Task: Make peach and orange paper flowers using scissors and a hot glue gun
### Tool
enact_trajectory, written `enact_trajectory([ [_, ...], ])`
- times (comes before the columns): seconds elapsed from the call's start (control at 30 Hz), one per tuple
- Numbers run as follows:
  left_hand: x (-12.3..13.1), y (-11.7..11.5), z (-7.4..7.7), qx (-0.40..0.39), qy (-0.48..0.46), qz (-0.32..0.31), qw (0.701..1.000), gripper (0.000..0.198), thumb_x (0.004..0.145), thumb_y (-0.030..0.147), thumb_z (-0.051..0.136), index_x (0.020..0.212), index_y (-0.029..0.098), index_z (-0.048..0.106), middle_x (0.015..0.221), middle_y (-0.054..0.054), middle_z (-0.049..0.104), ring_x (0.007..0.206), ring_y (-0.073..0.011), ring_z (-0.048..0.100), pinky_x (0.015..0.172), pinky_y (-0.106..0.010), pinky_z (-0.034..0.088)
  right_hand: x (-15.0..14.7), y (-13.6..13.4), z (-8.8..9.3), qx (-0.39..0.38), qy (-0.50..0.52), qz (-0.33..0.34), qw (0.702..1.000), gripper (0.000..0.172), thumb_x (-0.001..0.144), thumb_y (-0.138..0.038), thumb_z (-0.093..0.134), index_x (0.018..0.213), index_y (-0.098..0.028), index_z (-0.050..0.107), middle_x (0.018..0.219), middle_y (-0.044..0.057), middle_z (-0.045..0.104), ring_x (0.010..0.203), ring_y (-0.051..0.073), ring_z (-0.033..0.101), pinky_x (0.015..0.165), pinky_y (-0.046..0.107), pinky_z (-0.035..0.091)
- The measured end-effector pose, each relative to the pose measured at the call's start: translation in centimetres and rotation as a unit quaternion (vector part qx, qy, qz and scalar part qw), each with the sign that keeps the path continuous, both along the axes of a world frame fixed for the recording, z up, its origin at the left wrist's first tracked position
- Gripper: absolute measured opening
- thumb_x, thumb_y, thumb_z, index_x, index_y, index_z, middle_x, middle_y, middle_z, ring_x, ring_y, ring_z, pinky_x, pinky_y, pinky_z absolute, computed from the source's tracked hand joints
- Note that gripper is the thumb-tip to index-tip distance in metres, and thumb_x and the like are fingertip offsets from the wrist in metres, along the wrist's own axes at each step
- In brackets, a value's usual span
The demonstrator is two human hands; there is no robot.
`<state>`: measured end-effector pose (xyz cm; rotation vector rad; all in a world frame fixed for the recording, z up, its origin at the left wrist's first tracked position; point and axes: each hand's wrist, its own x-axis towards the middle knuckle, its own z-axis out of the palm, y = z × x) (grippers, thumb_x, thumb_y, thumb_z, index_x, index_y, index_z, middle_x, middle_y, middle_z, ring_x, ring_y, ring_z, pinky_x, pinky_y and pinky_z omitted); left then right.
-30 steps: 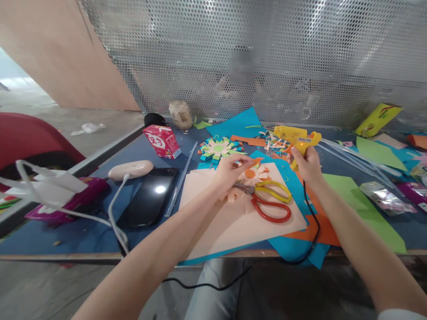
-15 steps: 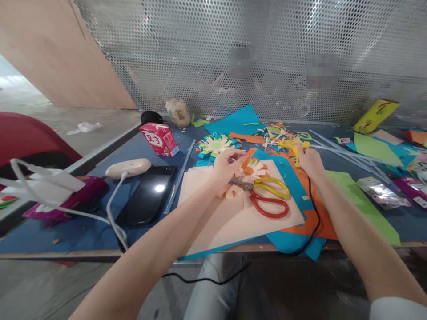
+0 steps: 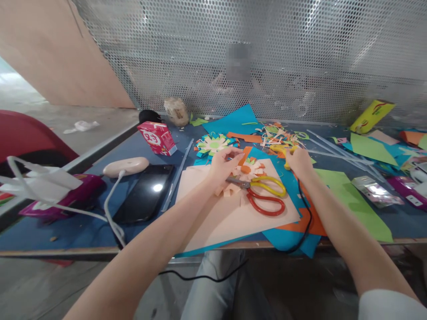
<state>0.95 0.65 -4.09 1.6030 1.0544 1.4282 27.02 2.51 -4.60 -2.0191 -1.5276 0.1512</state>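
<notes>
My left hand point(image 3: 224, 165) pinches an orange paper strip point(image 3: 246, 154) above a pale paper flower point(image 3: 252, 170) with an orange centre. My right hand point(image 3: 300, 162) grips a yellow glue gun point(image 3: 283, 150), whose black cord hangs toward the table's front edge. The gun's front end points left, behind the flower. Scissors point(image 3: 266, 194) with one yellow and one red handle lie on the peach paper point(image 3: 213, 226), their blades reaching under my left forearm side. Behind my left hand sits a layered blue, white and green paper flower point(image 3: 213, 144).
To the left are a black phone point(image 3: 145, 194), a white device point(image 3: 126, 167) with a cable, and a pink box point(image 3: 157, 138). Paper scraps point(image 3: 276, 135) lie at the back; green paper point(image 3: 353, 204) and clear sticks point(image 3: 340, 153) lie on the right.
My right hand has moved left with the glue gun, nearer the flower. My left hand still pinches the orange strip. The view has shifted slightly.
</notes>
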Motion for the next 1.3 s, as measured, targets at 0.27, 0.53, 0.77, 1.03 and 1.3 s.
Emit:
enact_trajectory([
  [0.27,-0.4,0.5,-0.1,-0.003,-0.027,-0.04,0.999,0.021,0.065,0.038,0.069,0.071,0.019,0.063,0.07,-0.001,0.062,0.062,-0.0106,0.054,0.059,-0.024,0.043,-3.5,-3.3,2.5,0.119,-0.039,0.125,0.984,0.025,0.082,-0.042,0.051,0.08,-0.018,0.058,0.088,0.01,0.066,0.081,0.021,0.062,0.071,0.031,0.046],
  [0.53,0.4,-1.1,0.1,0.009,0.09,-0.146,0.985,0.016,0.07,0.034,0.064,0.07,0.017,0.064,0.07,-0.003,0.066,0.056,-0.0096,0.052,0.051,-0.022,0.037,-8.4,-6.5,2.3,0.084,0.125,0.33,0.932,0.016,0.08,-0.037,0.056,0.079,-0.021,0.059,0.07,0.002,0.063,0.064,0.014,0.058,0.058,0.026,0.044],
  [0.77,-1.0,0.1,1.1,0.01,0.115,-0.123,0.986,0.023,0.071,0.037,0.063,0.082,0.018,0.065,0.078,-0.005,0.067,0.069,-0.0142,0.06,0.059,-0.023,0.042,-7.9,-6.3,2.0,0.136,0.161,0.297,0.931,0.014,0.078,-0.035,0.058,0.076,-0.021,0.061,0.072,0.002,0.062,0.065,0.014,0.057,0.057,0.026,0.045],
  [1.03,-3.3,2.8,-0.8,0.04,0.278,0.05,0.958,0.017,0.069,0.028,0.06,0.083,0.018,0.062,0.08,-0.005,0.068,0.071,-0.0171,0.06,0.067,-0.028,0.045,-7.7,-6.1,1.9,0.147,0.141,0.298,0.933,0.012,0.075,-0.032,0.061,0.073,-0.02,0.062,0.069,0.002,0.062,0.062,0.013,0.056,0.054,0.025,0.045],
  [1.3,-2.8,1.7,-0.5,-0.02,0.416,0.042,0.908,0.048,0.065,0.047,0.065,0.102,0.017,0.061,0.105,-0.01,0.066,0.1,-0.0267,0.058,0.083,-0.035,0.044,-7.7,-6.4,2.4,0.157,0.114,0.315,0.929,0.01,0.074,-0.027,0.063,0.07,-0.019,0.06,0.069,0.002,0.062,0.061,0.012,0.056,0.053,0.024,0.044],
])
